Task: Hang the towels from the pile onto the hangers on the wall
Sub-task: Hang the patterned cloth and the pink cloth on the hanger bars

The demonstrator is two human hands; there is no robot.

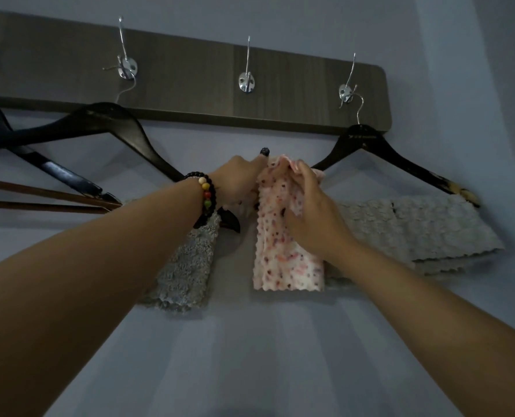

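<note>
A white towel with red and dark spots point(283, 260) hangs down from the left arm of the black hanger on the right point(400, 161). My left hand point(239, 182) pinches its top edge from the left. From the right, my right hand point(313, 212) holds its upper part. A pale fluffy towel point(424, 230) lies over the same hanger's bar further right. The other black hanger point(115, 121) at the left carries a grey fluffy towel point(184, 272), partly hidden by my left forearm. The pile is out of view.
A dark wooden board point(190, 82) on the wall holds several chrome hooks; the middle hook point(246, 81) is bare. Brown and black hangers point(49, 197) stick in from the far left. Plain wall lies below.
</note>
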